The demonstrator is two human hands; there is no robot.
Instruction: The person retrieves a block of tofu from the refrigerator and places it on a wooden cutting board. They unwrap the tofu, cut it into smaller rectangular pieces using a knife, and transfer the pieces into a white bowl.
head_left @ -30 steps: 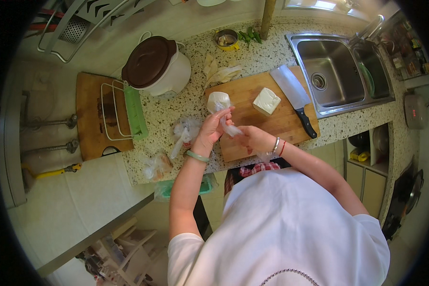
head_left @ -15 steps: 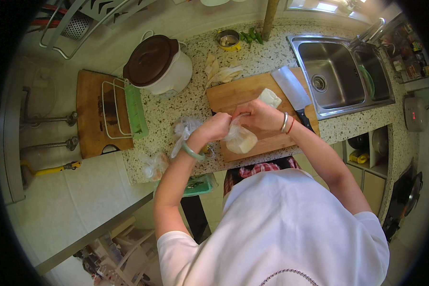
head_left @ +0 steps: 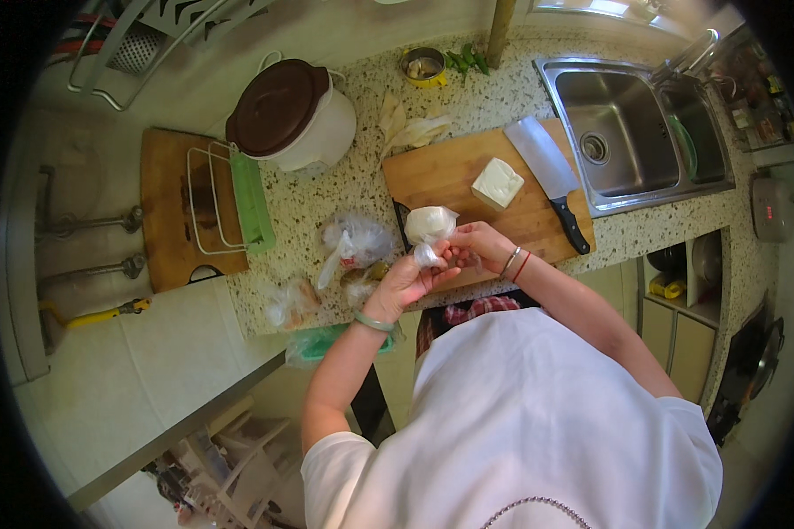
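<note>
At the front left of the wooden cutting board, a clear plastic bag with a whitish block inside rests near the board's edge. My left hand is at the bag's bunched neck, palm partly upward, fingers curled round the plastic. From the right, my right hand pinches the same gathered end, and both hands' fingertips meet there. A bare white block that looks like tofu sits further back on the board. To its right lies a cleaver with a black handle.
The double sink adjoins the board at right. Behind stand a lidded white pot, a small yellow bowl and green peppers. Pale peelings lie behind the board. More plastic bags and a green rack are at left.
The bag has come down and leftward from over the board, and its block now sits beyond my hands. My hands have shifted lower, uncovering the tofu block.
</note>
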